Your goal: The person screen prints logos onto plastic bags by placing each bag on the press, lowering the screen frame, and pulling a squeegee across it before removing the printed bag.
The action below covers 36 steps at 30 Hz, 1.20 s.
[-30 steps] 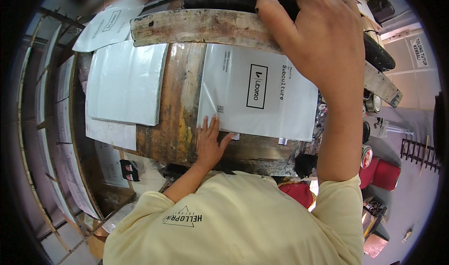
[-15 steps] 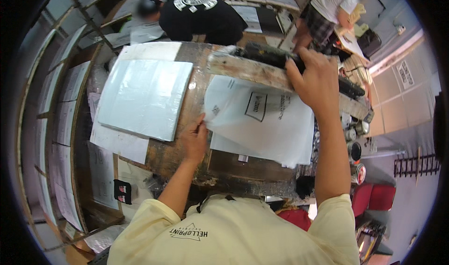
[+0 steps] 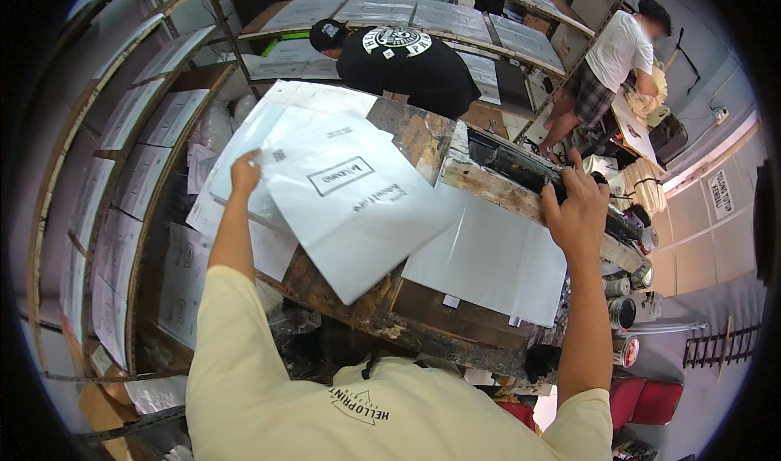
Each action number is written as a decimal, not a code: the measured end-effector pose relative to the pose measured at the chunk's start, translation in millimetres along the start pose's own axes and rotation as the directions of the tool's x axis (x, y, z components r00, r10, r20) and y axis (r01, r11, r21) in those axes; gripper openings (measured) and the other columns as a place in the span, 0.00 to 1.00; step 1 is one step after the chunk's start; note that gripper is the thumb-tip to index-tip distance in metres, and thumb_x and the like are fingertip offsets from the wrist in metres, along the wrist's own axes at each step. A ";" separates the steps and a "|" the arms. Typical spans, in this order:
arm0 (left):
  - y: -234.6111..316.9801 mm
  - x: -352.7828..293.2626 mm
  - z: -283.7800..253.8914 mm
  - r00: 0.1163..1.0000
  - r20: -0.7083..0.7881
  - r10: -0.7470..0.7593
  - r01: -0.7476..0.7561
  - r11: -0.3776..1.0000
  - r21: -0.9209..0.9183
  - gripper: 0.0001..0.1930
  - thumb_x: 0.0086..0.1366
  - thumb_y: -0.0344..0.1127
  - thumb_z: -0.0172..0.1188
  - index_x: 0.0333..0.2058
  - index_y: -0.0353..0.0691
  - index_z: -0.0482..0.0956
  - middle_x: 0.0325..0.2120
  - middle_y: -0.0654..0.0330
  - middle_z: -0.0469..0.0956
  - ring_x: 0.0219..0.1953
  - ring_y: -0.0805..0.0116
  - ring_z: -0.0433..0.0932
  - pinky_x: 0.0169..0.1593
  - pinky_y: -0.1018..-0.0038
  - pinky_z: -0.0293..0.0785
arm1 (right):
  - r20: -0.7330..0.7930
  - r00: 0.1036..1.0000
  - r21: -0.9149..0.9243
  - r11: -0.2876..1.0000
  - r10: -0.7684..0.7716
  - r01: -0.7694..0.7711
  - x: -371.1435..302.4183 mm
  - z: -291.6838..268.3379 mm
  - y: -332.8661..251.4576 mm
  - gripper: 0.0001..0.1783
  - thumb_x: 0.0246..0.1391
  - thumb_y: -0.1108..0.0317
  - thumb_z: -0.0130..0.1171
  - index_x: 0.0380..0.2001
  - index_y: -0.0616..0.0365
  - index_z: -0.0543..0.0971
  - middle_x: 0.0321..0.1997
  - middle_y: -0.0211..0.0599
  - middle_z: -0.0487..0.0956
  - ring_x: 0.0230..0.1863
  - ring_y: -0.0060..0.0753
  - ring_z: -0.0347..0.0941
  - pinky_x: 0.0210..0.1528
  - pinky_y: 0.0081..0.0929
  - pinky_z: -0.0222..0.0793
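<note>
My left hand pinches the corner of a white plastic sheet with dark print. The sheet hangs tilted, partly over a stack of white sheets at the left of the worn table. On the right, my right hand grips the near edge of a raised wooden screen-printing frame, thumb in front and fingers over the top. Below the frame, a plain white sheet lies on the dark board, its left part covered by the printed sheet.
Racks with printed white sheets stand on the left and at the back. A person in a black shirt bends beyond the table; another in white stands at the far right. Cans line the table's right side.
My left hand has carried the printed sheet left and up from under the frame, uncovering the plain sheet there. My right hand stays at the raised frame. My view has shifted.
</note>
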<state>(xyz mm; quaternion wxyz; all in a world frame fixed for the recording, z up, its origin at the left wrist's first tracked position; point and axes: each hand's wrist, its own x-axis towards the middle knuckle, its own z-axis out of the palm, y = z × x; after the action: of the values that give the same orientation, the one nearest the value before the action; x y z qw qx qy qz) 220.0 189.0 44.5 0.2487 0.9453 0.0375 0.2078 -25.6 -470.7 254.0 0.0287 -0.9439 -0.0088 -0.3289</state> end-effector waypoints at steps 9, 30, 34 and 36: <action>361.5 -271.0 2.5 0.671 0.529 0.520 0.612 0.015 -0.791 0.42 0.77 0.55 0.56 0.75 0.32 0.53 0.69 0.41 0.68 0.71 0.51 0.69 0.75 0.56 0.64 | 0.231 0.971 -0.072 0.997 0.053 -0.037 -58.0 11.0 -2.7 0.33 0.58 0.49 0.66 0.58 0.62 0.78 0.41 0.46 0.79 0.47 0.51 0.73 0.51 0.48 0.65; 274.4 -379.8 135.0 0.083 0.955 -0.284 0.996 0.013 -0.083 0.65 0.59 0.93 0.31 0.69 0.32 0.65 0.59 0.42 0.76 0.57 0.48 0.77 0.61 0.54 0.74 | 0.472 0.881 0.193 0.978 -0.020 -0.082 -208.9 236.1 40.9 0.29 0.47 0.59 0.77 0.53 0.51 0.81 0.45 0.38 0.77 0.48 0.49 0.74 0.47 0.45 0.77; 282.2 -380.8 136.4 0.101 0.931 -0.350 0.994 -0.001 -0.108 0.63 0.61 0.91 0.31 0.69 0.33 0.64 0.58 0.46 0.77 0.55 0.50 0.77 0.60 0.55 0.74 | 0.392 0.920 0.146 0.988 -0.017 -0.044 -130.5 305.4 106.5 0.24 0.51 0.56 0.74 0.49 0.50 0.81 0.44 0.37 0.78 0.49 0.48 0.76 0.46 0.46 0.79; 286.9 -381.9 135.7 0.142 0.930 -0.339 0.989 0.003 -0.150 0.65 0.62 0.91 0.33 0.71 0.30 0.56 0.56 0.44 0.75 0.54 0.51 0.78 0.59 0.56 0.75 | 0.390 0.921 0.132 0.991 -0.025 -0.029 -97.0 330.9 134.0 0.21 0.55 0.52 0.71 0.48 0.49 0.81 0.44 0.36 0.79 0.49 0.47 0.77 0.45 0.47 0.80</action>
<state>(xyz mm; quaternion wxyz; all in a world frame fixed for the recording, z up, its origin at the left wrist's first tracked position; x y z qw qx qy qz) -81.3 -189.9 -66.2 0.7018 0.5186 0.3555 -0.3349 108.4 -584.4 -71.6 0.0906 -0.9864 -0.0356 -0.1327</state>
